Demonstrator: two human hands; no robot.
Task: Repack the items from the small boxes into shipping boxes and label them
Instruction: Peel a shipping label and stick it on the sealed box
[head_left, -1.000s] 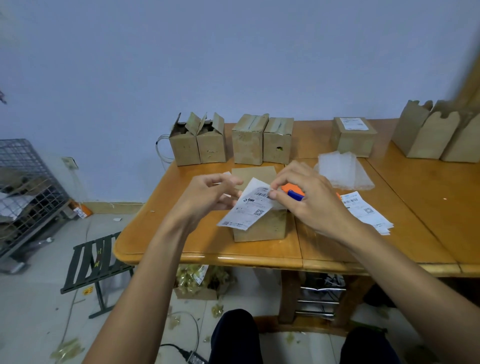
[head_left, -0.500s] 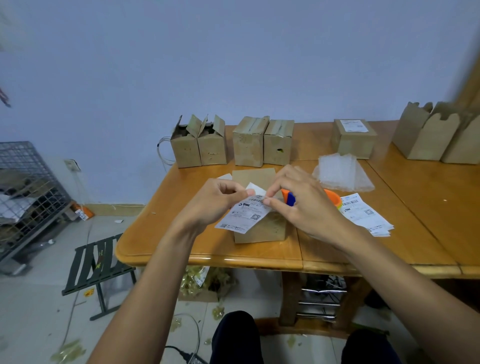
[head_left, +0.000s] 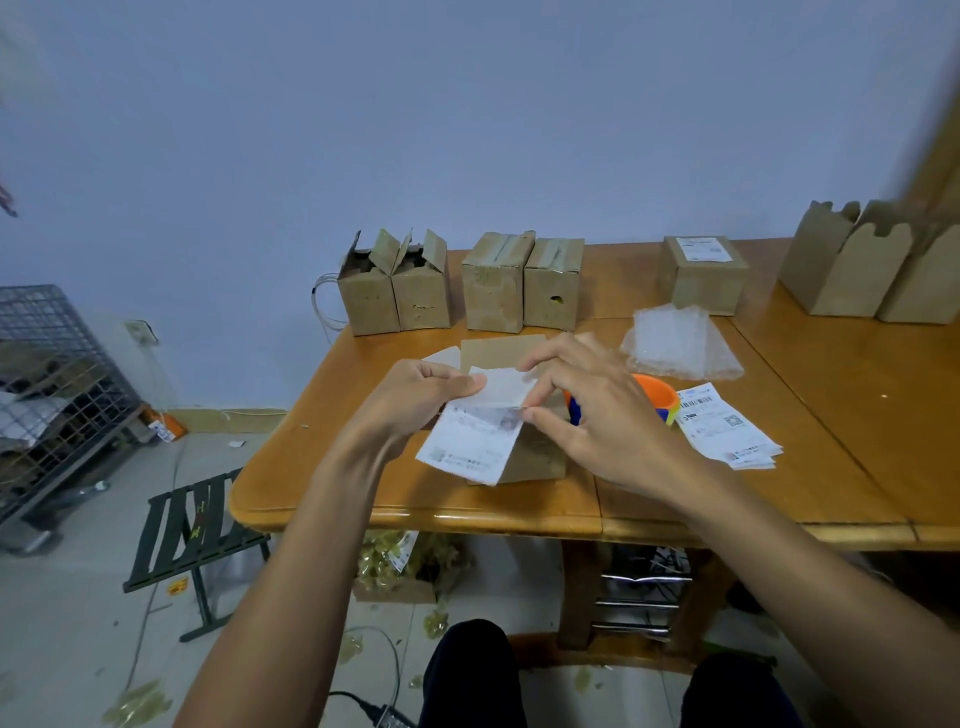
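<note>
Label (head_left: 470, 441) no longer flat: top part now peeled up and folded back. Right hand (head_left: 597, 415) fingertips moved down to fold, pinching label's right edge.

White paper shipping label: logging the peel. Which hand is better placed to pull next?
Right, probably: the right hand pinches the white paper shipping label at its lifted corner; the left hand only anchors the top edge.
</note>
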